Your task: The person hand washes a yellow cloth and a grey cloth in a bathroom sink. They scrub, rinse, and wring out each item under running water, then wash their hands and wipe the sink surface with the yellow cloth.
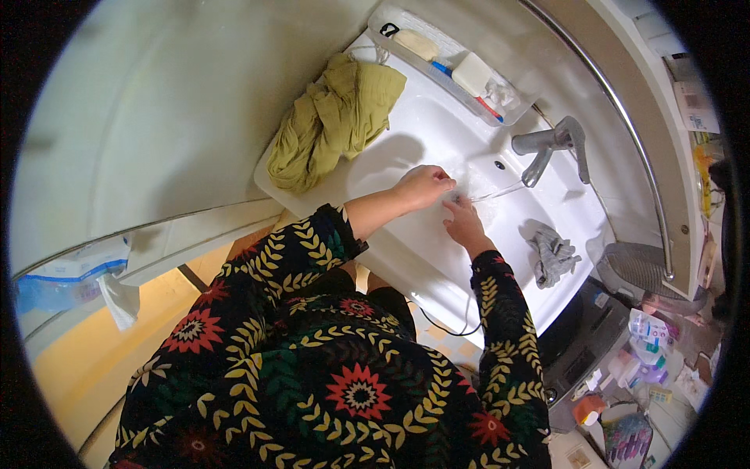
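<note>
My left hand (423, 186) hovers over the white sink basin (404, 234) with its fingers curled; whether something small is in it I cannot tell. Close beside it, my right hand (467, 225) has its fingers spread and appears to hold nothing. A thin stream of water (498, 192) runs from the chrome faucet (551, 143) towards the fingertips of both hands. Folded olive-green fabric (340, 120) lies over the sink's left corner. A crumpled grey cloth (551, 255) rests on the right side of the sink.
Behind the basin, a clear plastic tray (433, 76) holds a white soap bar (471, 73) and brushes. A metal rail (624, 111) curves past the faucet. At right stand a ribbed grey basin (636, 269), a dark appliance (586, 328) and several bottles. A tissue pack (70, 281) hangs at left.
</note>
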Available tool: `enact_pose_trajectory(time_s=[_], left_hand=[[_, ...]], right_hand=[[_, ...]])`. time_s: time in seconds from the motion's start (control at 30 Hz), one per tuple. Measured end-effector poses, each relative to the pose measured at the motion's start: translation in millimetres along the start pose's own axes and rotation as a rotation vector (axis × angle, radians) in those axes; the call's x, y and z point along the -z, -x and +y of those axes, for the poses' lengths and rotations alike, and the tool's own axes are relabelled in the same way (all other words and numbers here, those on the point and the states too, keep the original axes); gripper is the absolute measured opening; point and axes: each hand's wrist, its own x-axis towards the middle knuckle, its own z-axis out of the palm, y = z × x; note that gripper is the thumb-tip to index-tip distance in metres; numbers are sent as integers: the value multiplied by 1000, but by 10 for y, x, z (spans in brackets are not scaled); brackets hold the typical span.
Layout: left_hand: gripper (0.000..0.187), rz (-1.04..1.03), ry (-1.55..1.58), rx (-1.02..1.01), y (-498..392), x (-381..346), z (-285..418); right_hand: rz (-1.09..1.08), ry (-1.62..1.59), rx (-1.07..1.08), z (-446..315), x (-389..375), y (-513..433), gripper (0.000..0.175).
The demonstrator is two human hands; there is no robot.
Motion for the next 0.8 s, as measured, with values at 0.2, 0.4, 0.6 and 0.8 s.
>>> enact_pose_trajectory(time_s=[0.2,0.4,0.6,0.8], left_hand=[[34,37,47,50,-69,-45,-143],[30,62,177,53,-39,-93,-178],[29,36,83,53,-106,-118,-233],[29,-85,299,141,-111,-261,-68]], right_hand=[[142,-182,-91,115,-125,-212,35],[202,-294,-105,374,-158,-401,29],[267,-92,-87,632,-291,-618,11],[254,-1623,-517,533,171,-310,20]])
